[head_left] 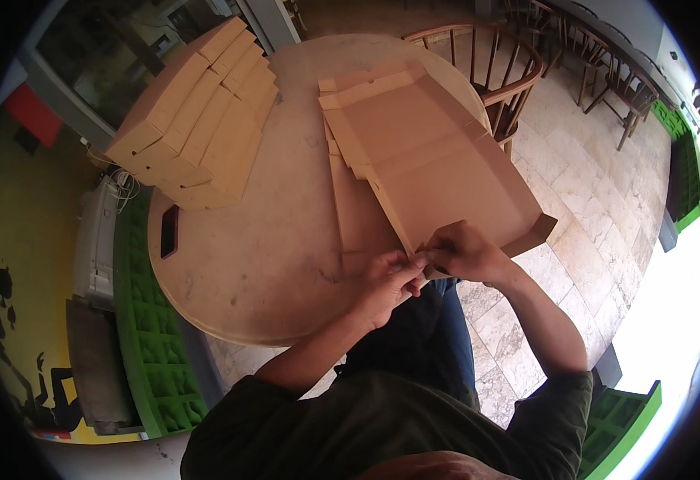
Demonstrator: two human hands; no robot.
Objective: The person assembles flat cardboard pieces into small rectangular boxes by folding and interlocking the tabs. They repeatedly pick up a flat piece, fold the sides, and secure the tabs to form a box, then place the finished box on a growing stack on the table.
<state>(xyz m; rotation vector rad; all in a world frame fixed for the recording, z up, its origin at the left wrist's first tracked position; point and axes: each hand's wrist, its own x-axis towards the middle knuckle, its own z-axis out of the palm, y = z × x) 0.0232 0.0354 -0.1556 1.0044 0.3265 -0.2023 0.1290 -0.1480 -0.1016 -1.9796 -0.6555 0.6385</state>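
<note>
A partly folded brown cardboard box lies opened out on the round table, its side walls raised along some edges. At its near left corner my left hand pinches the cardboard, fingers closed. My right hand is bent over the same corner, its fingertips meeting the left ones on the flap. The small part between the fingertips is mostly hidden. Beneath the box, to its left, lies another flat cardboard sheet. The box's near right corner flap sticks out past the table edge.
Folded cardboard boxes stand stacked at the table's far left. A dark phone lies near the left rim of the round table. A wooden chair stands behind the table at right. Green planter-like racks flank the left side.
</note>
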